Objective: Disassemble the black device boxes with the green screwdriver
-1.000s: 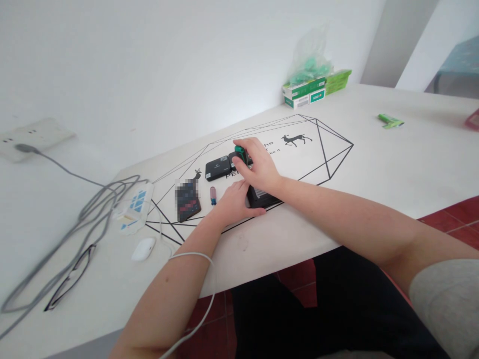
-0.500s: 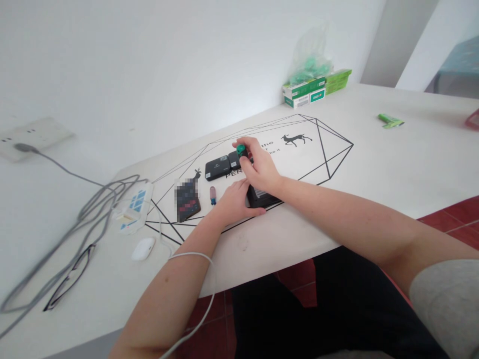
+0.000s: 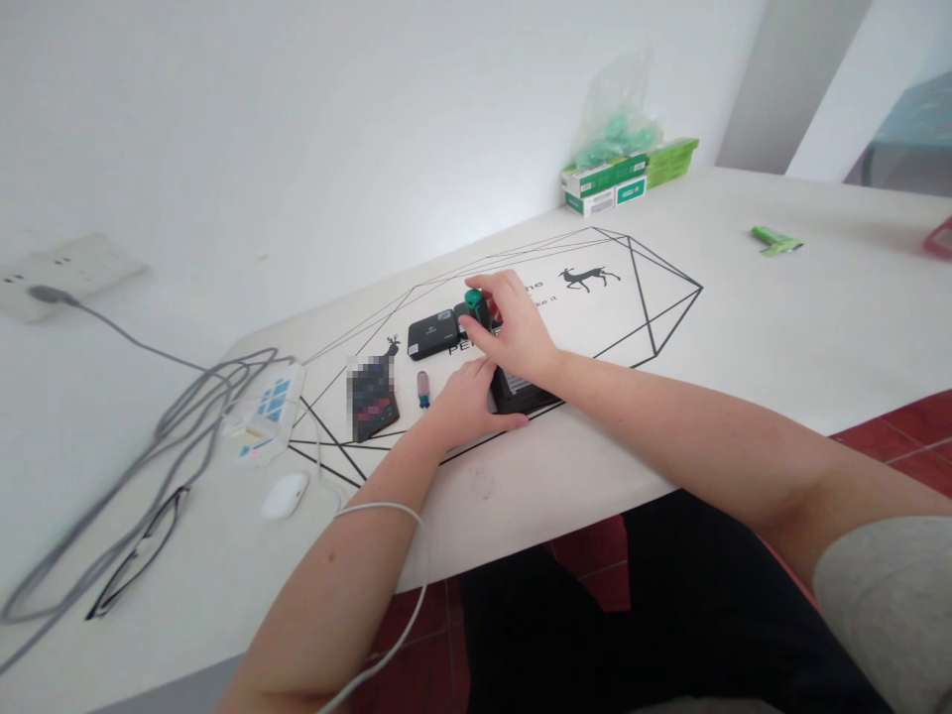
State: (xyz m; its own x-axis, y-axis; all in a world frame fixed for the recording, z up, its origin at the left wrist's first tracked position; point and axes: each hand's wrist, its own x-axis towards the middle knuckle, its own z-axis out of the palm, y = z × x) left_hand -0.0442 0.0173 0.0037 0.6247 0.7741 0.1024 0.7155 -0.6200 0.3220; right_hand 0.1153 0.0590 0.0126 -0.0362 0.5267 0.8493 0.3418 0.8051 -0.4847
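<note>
The right hand's (image 3: 513, 332) fingers clamp the green-topped handle (image 3: 474, 301) near upright, tip hidden, beyond the visible black device (image 3: 513, 399), gripped by the left hand (image 3: 467, 405) near the table's (image 3: 744, 337) front edge.

Toward four o'clock the person wears a light-grey short sleeve (image 3: 889, 595), its hem curving round the upper arm. Plain black trousers (image 3: 706, 595) spread between five and six o'clock. A small mole (image 3: 331, 557) dots the left forearm (image 3: 357, 585), near half past seven.

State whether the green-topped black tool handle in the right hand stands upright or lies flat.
Roughly upright: the handle shows its green end uppermost in the right hand; its lower end is hidden.
</note>
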